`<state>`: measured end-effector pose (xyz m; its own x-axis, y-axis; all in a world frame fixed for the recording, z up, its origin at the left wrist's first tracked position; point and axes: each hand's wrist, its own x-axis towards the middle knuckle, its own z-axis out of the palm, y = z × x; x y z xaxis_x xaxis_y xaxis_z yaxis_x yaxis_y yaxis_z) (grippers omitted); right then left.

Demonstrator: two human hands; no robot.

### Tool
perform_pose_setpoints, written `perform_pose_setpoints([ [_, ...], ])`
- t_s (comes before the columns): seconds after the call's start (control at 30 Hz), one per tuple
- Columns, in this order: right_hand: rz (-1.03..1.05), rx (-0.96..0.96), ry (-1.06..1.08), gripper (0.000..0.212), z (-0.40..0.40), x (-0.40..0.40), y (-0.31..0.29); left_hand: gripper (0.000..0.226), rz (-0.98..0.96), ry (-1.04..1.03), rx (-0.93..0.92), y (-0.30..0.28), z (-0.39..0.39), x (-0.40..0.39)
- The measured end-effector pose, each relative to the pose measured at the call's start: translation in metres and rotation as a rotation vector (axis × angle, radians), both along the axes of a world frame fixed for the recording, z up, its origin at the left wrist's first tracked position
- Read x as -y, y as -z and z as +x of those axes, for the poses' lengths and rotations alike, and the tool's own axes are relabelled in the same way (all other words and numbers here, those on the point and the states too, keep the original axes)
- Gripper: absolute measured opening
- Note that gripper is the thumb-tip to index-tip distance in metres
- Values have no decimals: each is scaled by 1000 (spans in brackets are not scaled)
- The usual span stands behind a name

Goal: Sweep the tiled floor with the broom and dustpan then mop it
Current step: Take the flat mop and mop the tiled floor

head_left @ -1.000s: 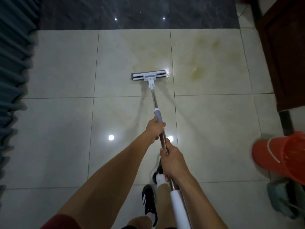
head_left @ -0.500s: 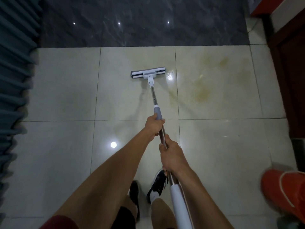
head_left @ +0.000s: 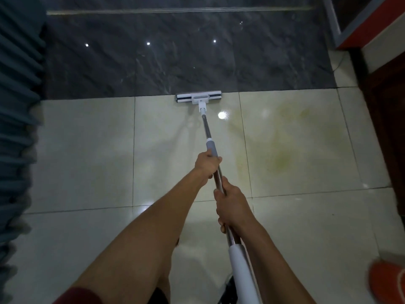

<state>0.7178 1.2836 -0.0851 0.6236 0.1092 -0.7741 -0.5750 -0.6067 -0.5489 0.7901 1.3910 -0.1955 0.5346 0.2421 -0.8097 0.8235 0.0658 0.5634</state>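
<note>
A flat white mop head [head_left: 198, 97] lies on the cream tiled floor [head_left: 87, 150], right at the line where the dark marble strip begins. Its metal handle [head_left: 206, 129] runs back toward me. My left hand [head_left: 207, 164] grips the handle just below the grey collar. Lower on the shaft, my right hand [head_left: 230, 205] grips the metal above the white foam grip [head_left: 241, 273]. A yellowish stain [head_left: 282, 139] spreads over the tile to the right of the mop.
The dark marble strip [head_left: 186, 58] crosses the far side. Blue pleated curtains [head_left: 17, 117] hang along the left edge. A dark wooden door [head_left: 388, 128] stands at the right. An orange bucket [head_left: 388, 279] sits at the bottom right corner.
The mop head has been pushed forward across the cream tile up to the dark marble strip. I have stepped forward, so the bucket has slid toward the bottom right corner.
</note>
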Motion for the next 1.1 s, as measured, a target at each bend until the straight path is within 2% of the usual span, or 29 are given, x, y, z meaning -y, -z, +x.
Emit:
perform_pose_setpoints([
  [0.1, -10, 10, 38, 33, 37, -48, 4, 12, -14, 17, 2, 3, 44, -52],
  [0.3, -81, 73, -6, 45, 77, -116, 22, 21, 16, 99, -19, 8, 91, -109],
  [0.43, -48, 68, 46, 41, 79, -126, 19, 14, -19, 205, -49, 5, 101, -128],
  [0.53, -20, 44, 110, 38, 66, -119, 9, 25, -8, 253, -84, -2, 95, -117],
  [0.67, -12, 58, 127, 38, 34, -108, 2, 35, 26, 288, -55, -2, 66, -97],
  [0.77, -13, 50, 148, 36, -6, -96, -3, 31, 66, 341, -66, 1, 32, -85],
  [0.93, -27, 12, 235, 44, -100, -78, -6, 26, 86, 450, -102, 4, -51, -58],
  [1.1, -42, 5, 320, 40, -210, -66, -13, 25, 86, 596, -101, 6, -152, -36],
])
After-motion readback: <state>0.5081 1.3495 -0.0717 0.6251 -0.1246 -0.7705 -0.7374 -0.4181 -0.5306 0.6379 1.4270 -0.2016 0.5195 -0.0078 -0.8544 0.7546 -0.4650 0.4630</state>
